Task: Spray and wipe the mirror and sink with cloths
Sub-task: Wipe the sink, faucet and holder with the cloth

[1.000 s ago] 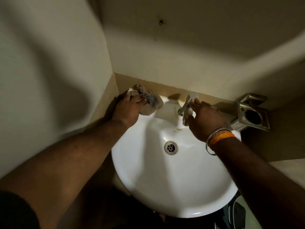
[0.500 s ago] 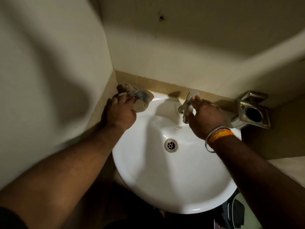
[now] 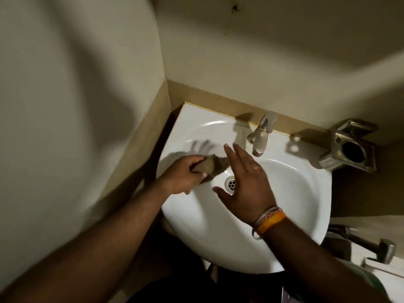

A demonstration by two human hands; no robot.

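A white round sink [image 3: 301, 193] is set into the corner, with a metal drain [image 3: 231, 184] in its bowl. My left hand [image 3: 185, 174] grips a bunched greyish cloth [image 3: 213, 166] over the left side of the bowl, just left of the drain. My right hand [image 3: 244, 182] hovers above the drain with its fingers straight and spread, holding nothing. It wears bangles and an orange band at the wrist. The chrome tap [image 3: 261, 136] stands at the sink's back rim, apart from both hands. No mirror or spray bottle is in view.
Cream walls meet in a corner at the sink's back left. A metal holder [image 3: 347, 147] is fixed to the wall to the right of the tap. Another metal fitting [image 3: 371, 246] sticks out at the lower right, beside the sink's edge.
My left hand carried the cloth from the sink's back left corner down into the bowl. My right hand left the tap and opened above the drain. The view tilted downward.
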